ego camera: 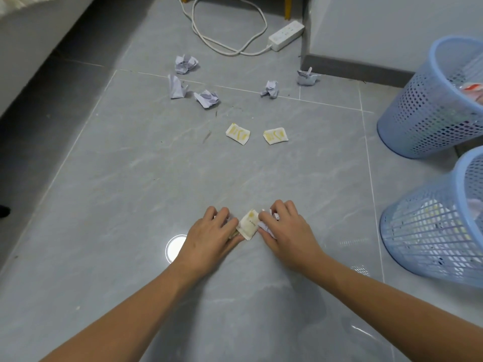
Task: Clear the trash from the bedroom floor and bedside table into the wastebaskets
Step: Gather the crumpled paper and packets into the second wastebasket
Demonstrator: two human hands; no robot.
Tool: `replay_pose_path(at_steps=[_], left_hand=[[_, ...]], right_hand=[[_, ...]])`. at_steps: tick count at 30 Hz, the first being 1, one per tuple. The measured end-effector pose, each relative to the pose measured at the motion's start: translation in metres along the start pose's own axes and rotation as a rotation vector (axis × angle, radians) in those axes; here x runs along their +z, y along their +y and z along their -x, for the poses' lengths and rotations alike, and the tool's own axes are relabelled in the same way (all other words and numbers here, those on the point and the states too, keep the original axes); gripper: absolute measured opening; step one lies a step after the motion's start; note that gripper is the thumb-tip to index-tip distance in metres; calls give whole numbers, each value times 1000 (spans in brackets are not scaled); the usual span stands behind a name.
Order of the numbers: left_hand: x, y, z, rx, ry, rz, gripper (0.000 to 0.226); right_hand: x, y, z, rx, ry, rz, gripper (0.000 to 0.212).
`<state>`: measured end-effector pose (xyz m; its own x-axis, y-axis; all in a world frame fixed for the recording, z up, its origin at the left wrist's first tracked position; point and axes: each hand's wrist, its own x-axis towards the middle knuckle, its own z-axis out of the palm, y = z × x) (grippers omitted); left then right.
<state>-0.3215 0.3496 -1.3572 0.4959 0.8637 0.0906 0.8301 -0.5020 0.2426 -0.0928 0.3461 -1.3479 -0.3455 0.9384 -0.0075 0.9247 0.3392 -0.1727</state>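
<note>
Both hands rest low on the grey tile floor. My left hand [211, 232] is curled over a crumpled paper scrap and touches a yellow-stained white packet [248, 226] lying between the hands. My right hand [283, 226] is closed on a crumpled lilac paper ball [266, 227]. Two more stained packets [237, 133] [275, 135] lie farther ahead. Several lilac paper balls [186, 63] [207, 98] [270, 89] are scattered beyond them. Two blue mesh wastebaskets [428, 105] [433, 231] stand at the right, each with trash inside.
A white power strip [286, 35] and its looped cord [222, 45] lie on the floor at the back. A bed base [39, 35] runs along the left. A grey wall corner with dark skirting [352, 66] stands behind the baskets.
</note>
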Motion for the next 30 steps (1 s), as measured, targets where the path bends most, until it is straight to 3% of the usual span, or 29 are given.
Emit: replay_pose_path(at_steps=[6, 12, 16, 20, 24, 27, 30], left_hand=[[-5, -8, 7, -32, -32, 84, 16], [-23, -22, 4, -75, -32, 149, 20], [-52, -11, -22, -63, 61, 310, 22], [-100, 51, -89, 31, 211, 464, 16], [-151, 147, -159, 203, 315, 626, 16], [-163, 219, -196, 328, 324, 705, 18], [-157, 281, -219, 427, 254, 743, 18]], right_hand=[[-11, -14, -15, -91, -198, -39, 57], [-4, -12, -16, -165, -142, -76, 25], [-27, 4, 0, -60, -38, -201, 17], [-116, 17, 8, 86, 202, -307, 13], [-220, 63, 44, 235, 438, -238, 9], [-260, 125, 96, 470, 516, -154, 10], [-265, 179, 143, 662, 479, -94, 13]])
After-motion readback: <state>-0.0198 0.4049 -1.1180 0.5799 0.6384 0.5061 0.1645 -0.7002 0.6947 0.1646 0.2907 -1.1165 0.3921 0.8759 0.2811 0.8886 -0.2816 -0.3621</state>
